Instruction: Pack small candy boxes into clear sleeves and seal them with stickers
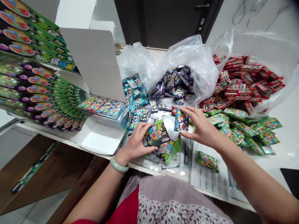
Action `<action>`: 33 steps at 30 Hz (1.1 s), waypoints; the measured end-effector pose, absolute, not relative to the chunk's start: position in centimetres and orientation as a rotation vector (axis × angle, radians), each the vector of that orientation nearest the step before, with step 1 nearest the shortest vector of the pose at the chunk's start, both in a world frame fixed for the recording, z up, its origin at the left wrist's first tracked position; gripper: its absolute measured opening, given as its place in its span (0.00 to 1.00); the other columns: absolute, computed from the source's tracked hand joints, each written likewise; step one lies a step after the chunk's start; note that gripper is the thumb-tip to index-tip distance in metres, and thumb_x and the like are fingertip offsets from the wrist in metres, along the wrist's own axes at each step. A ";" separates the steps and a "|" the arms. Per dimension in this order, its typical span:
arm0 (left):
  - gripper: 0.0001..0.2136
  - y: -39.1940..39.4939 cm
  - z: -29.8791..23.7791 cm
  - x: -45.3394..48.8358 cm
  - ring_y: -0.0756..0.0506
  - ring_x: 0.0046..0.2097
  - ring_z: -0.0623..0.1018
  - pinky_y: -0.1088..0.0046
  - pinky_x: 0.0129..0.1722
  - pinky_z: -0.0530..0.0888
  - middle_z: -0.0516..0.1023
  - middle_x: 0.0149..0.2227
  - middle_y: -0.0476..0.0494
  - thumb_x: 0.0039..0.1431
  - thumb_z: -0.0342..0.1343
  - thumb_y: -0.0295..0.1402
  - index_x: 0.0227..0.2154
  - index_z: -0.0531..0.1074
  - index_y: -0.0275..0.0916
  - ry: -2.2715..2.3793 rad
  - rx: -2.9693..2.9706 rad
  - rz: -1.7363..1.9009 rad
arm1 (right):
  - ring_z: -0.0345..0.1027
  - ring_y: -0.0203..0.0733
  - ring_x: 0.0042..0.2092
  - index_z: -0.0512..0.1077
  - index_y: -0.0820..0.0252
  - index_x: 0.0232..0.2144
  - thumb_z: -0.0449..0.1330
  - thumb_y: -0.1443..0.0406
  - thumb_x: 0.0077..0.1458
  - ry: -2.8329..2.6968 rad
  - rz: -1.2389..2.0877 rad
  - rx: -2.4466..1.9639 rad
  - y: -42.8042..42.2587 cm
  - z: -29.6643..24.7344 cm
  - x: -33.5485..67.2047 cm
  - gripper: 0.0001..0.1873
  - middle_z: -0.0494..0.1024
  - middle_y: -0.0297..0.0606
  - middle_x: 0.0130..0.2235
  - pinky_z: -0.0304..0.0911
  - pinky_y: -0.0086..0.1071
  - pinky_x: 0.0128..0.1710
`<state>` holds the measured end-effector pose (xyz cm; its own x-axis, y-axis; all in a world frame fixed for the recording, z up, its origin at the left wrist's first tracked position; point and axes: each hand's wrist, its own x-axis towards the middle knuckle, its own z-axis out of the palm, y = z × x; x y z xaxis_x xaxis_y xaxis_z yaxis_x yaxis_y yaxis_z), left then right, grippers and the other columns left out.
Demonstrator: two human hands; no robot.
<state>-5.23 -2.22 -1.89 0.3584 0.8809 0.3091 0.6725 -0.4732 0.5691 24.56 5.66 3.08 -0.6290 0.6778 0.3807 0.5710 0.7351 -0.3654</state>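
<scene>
My left hand [136,141] grips a black and green printed packet [157,134] by its left side, fingers along the top and thumb below. Another green and black printed piece [166,151] lies just under it. My right hand [199,127] holds a small blue candy box [181,120] upright between thumb and fingers, close to the packet's right edge. A bit of a red box [174,110] shows behind the blue one; whether it is in the same grip, I cannot tell. Small blue boxes [135,90] and purple boxes [178,81] are heaped just beyond my hands.
Red boxes [245,82] spill from a clear plastic bag [289,77] at the right, with green boxes [245,127] in front. A single green box [207,161] lies on a label sheet [210,183]. Left stand a white carton [93,62] and fanned green packaging [46,99].
</scene>
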 end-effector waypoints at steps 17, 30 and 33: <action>0.44 -1.9 -1.7 -2.3 0.33 0.56 0.67 0.50 0.55 0.68 0.63 0.55 0.33 0.46 0.67 0.45 0.63 0.53 0.42 1.197 2.378 0.775 | 0.56 0.57 0.61 0.54 0.56 0.62 0.70 0.52 0.44 -2.624 0.612 -0.840 2.8 3.4 24.0 0.48 0.60 0.52 0.59 0.59 0.52 0.58; 0.40 -2.7 -0.1 -1.5 0.33 0.56 0.67 0.48 0.56 0.67 0.65 0.54 0.34 0.45 0.68 0.44 0.60 0.58 0.41 1.417 2.241 0.993 | 0.72 0.41 0.37 0.68 0.52 0.47 0.63 0.59 0.52 -1.678 1.426 -1.146 0.9 1.3 21.3 0.19 0.75 0.37 0.38 0.70 0.38 0.36; 0.26 -3.2 0.1 -0.7 0.39 0.52 0.71 0.56 0.52 0.71 0.69 0.52 0.37 0.57 0.60 0.38 0.56 0.60 0.43 1.308 1.935 1.099 | 0.71 0.38 0.36 0.67 0.53 0.46 0.62 0.62 0.52 -1.608 1.400 -1.074 1.3 2.0 21.5 0.18 0.76 0.34 0.36 0.69 0.35 0.35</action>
